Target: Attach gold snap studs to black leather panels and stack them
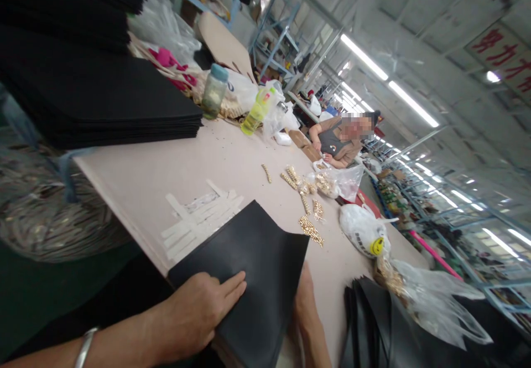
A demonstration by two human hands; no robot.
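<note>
Through the head camera, I have the left hand [207, 307] about half open, two fingers straight and touching the smooth black rectangular sheet [257, 279], the rest curled; I see nothing clasped. The right hand [305, 288] is at the sheet's right edge, which hides its fingers, so I cannot tell whether they grip. The sheet lies at the near edge of the pale tabletop [166, 163], partly over whitish tape strips [186, 227]. Beyond it I see small gold metallic pieces [310, 229]. A tall stack of black sheets [103, 97] crowds my left; loose black sheets [381, 324] and a white plastic bag with a yellow smiley [363, 229] flank the right.
</note>
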